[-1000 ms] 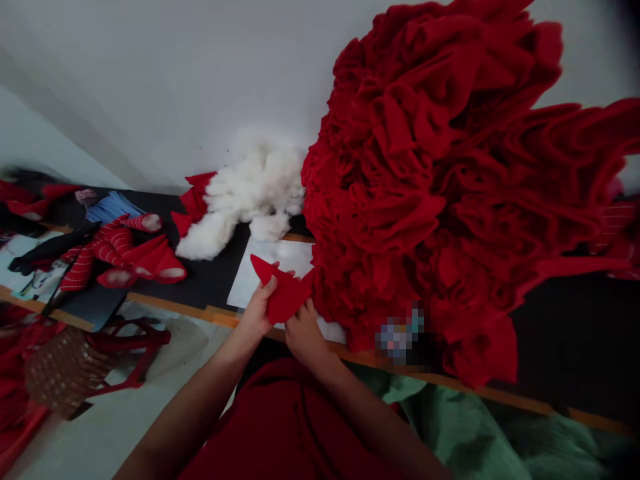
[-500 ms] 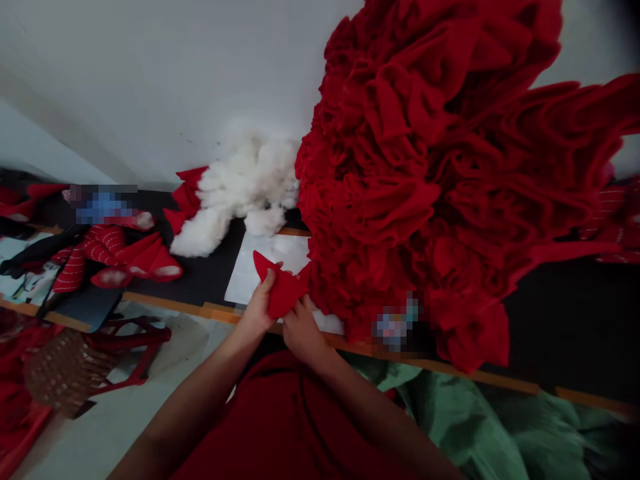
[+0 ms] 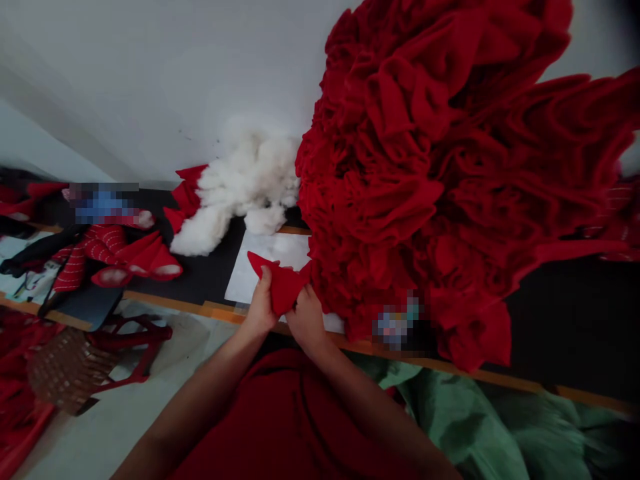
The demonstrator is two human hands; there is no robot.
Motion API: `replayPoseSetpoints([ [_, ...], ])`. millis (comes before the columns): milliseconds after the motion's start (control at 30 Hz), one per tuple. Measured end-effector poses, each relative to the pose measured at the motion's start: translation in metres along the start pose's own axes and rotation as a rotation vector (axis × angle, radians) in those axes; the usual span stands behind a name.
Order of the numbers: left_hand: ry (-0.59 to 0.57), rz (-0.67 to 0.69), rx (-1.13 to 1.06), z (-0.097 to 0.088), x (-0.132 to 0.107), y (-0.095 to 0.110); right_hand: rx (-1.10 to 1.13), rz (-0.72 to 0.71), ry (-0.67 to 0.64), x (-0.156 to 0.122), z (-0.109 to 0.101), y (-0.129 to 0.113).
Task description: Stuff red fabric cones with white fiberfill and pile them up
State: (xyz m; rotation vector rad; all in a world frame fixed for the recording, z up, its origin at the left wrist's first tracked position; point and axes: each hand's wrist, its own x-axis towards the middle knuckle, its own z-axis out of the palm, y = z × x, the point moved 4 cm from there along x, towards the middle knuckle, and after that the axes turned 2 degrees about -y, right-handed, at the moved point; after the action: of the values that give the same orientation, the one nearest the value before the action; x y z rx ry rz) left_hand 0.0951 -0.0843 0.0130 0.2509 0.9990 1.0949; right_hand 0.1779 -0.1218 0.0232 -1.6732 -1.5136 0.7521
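Observation:
A small red fabric piece (image 3: 286, 291) with a pointed corner is held between both hands, over the near edge of the table. My left hand (image 3: 262, 301) is closed on its left side, thumb on top. At its lower right side, my right hand (image 3: 307, 317) is closed on the cloth, with the fingertips partly hidden. Behind the hands lies a white sheet (image 3: 245, 267). White fluffy stuffing (image 3: 250, 177) is heaped beyond the sheet. Just right of my hands rises a tall heap of red fabric pieces (image 3: 390, 180).
Red striped stuffed pieces (image 3: 100, 250) lie on the dark table (image 3: 200, 283) at left. Below them stands a chair with a brown woven seat (image 3: 70, 367). Green sheeting (image 3: 450, 413) hangs under the table at right. A pale wall (image 3: 150, 80) rises behind.
Both hands keep hold of the red fabric piece. The piece's pointed tip has shifted slightly left, and my right hand has moved a little up and to the right.

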Motion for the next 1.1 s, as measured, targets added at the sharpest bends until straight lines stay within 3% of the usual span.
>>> replayPoseSetpoints([
  [100, -0.037, 0.013, -0.004, 0.005, -0.002, -0.004, 0.043, -0.018, 0.023, 0.005, 0.002, 0.004],
  [300, 0.039, 0.022, -0.052, 0.004, 0.001, -0.006, 0.310, 0.030, 0.230, 0.008, -0.011, 0.012],
  [433, -0.007, 0.011, -0.070, 0.010, -0.001, -0.004, 0.197, -0.081, 0.268, 0.004, -0.011, 0.009],
  [600, -0.013, -0.045, -0.110, 0.012, -0.003, 0.000, -0.067, -0.290, 0.118, -0.003, 0.000, 0.006],
  [800, -0.059, -0.027, -0.109, 0.017, -0.005, 0.003, -0.258, -0.125, -0.125, 0.002, 0.012, 0.001],
  [1100, -0.105, -0.060, -0.068, 0.018, -0.009, 0.008, -0.273, -0.097, -0.275, 0.001, 0.008, -0.004],
])
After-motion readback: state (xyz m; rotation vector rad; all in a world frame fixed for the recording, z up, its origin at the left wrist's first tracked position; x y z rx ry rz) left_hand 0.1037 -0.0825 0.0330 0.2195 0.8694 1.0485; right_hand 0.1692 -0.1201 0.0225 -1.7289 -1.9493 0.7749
